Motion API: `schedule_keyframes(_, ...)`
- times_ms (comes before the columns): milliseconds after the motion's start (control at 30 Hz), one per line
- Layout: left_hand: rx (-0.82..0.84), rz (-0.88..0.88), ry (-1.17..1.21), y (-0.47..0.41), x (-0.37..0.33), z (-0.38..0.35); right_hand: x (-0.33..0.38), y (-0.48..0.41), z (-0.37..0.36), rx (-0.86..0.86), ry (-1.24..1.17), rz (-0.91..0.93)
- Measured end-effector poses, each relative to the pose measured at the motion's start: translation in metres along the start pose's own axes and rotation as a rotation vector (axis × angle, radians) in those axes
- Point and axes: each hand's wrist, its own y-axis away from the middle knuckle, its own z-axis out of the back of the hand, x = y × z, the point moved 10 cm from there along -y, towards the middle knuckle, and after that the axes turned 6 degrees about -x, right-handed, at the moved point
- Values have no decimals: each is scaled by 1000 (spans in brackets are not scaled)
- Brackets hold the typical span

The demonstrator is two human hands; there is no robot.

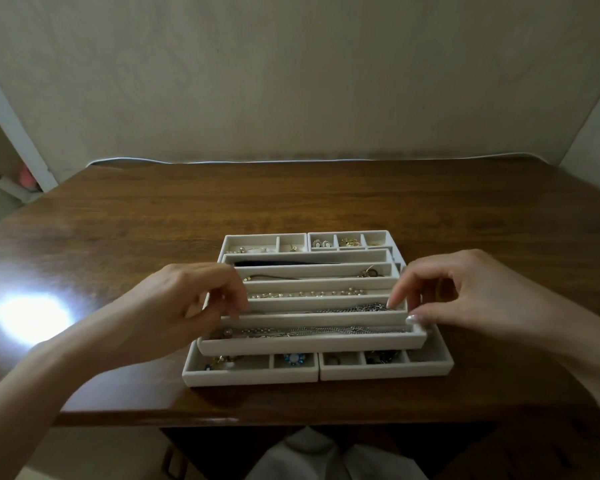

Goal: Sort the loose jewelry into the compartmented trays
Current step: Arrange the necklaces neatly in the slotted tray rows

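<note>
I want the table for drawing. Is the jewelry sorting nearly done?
Looks nearly done. Done: pearls and earrings lie in compartments. In hand: left hand grips the long tray at one end; right hand touches the other, by a silver chain. Left: no loose jewelry shows on the table.
</note>
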Motion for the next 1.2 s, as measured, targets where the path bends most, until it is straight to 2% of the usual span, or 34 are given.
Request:
schedule_keyframes(100,-183,123,-53,1,16,17,-9,-1,12,-125,-42,-71)
schedule_keyframes(167,-248,298,-138,5,37,25,-16,-4,14,-170,-48,-130)
schedule_keyframes(233,-211,461,-217,10,57,24,-25,-5,9,-141,-20,-213)
schedule_keyframes(300,-147,545,-210,15,66,18,-32,-7,0,-88,3,-287)
schedule_keyframes(433,-131,646,71,20,72,-1,-39,-10,-13,-27,1,-343)
schedule_keyframes(567,-84,685,161,19,71,-22,-42,-14,-21,-8,-67,-365)
schedule_keyframes(767,-306,649,24,24,65,-11,-48,-16,-23,-86,-101,-351)
schedule_keyframes(900,-372,650,38,16,64,0,-45,-21,-12,-176,-209,-352)
schedule_keyframes(1000,-417,626,15,-7,71,17,-37,-40,11,-260,-260,-336)
schedule_keyframes(1200,-430,593,-121,-76,116,27,-46,-116,43,-343,-198,-273)
